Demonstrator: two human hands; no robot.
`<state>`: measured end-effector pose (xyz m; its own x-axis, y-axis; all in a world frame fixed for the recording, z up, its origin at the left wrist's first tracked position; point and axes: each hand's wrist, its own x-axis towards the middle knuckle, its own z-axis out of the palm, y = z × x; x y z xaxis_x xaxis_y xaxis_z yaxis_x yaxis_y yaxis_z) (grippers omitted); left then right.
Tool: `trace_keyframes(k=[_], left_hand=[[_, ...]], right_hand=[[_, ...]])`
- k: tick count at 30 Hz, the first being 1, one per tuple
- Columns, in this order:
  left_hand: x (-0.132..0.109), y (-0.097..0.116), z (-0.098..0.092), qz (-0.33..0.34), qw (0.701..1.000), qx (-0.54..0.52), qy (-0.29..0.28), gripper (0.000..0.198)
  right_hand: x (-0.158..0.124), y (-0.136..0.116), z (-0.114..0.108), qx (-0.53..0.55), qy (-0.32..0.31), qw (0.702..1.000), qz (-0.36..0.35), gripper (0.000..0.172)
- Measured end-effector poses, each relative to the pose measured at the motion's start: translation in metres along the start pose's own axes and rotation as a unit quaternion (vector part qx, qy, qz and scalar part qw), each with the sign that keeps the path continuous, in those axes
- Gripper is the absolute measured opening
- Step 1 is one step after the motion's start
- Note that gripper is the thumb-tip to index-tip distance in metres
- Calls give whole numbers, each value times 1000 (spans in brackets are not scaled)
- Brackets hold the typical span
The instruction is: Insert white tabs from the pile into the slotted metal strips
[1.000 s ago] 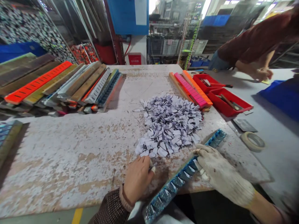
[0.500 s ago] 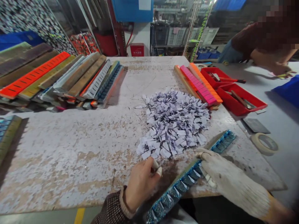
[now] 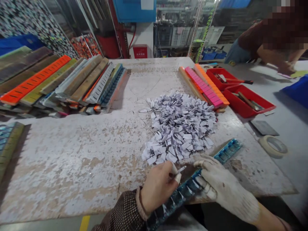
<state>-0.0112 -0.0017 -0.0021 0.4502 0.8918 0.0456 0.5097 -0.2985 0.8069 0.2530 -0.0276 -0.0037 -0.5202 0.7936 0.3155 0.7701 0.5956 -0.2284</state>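
My left hand (image 3: 157, 186), with white coverings on thumb and forefinger, pinches a small white paper piece (image 3: 182, 168). It is just above a blue glittery slotted bar (image 3: 228, 150) that lies slantwise across the front table edge. White pointed slips (image 3: 189, 190) stick out along the bar's side. My right hand (image 3: 223, 186), in a white knitted glove, is closed around the middle of the bar and hides that stretch. Beyond both hands lies a heap of small white paper pieces (image 3: 180, 128).
Stacked slotted bars (image 3: 36, 80) fill the back left, and another bar (image 3: 11, 147) lies at the left edge. Pink and orange bars (image 3: 204, 86), red trays (image 3: 250, 102) and a tape roll (image 3: 273, 146) are at right. A co-worker (image 3: 262, 41) leans over the side table.
My left hand has moved right and closer to the bar with the paper piece. My gloved right hand has shifted slightly left and down along the bar.
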Motion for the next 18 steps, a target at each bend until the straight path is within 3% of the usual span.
trace_keyframes(k=[5, 9, 13, 16, 18], left_hand=[[-1, 7, -3, 117, 991, 62, 20, 18], [-3, 19, -4, 166, 984, 67, 10, 24], [-9, 27, -10, 109, 993, -36, 2, 21], [-12, 30, -18, 24, 988, -144, -41, 26], [-13, 31, -23, 11, 982, -169, -85, 25]], right_hand=[[12, -26, -8, 54, 91, 992, 75, 18], [23, -50, 4, 166, 156, 963, 144, 18], [29, -63, 15, 246, 194, 933, 175, 24], [28, -68, 8, 252, 209, 929, 172, 30], [22, -70, 3, 241, 216, 931, 167, 33]])
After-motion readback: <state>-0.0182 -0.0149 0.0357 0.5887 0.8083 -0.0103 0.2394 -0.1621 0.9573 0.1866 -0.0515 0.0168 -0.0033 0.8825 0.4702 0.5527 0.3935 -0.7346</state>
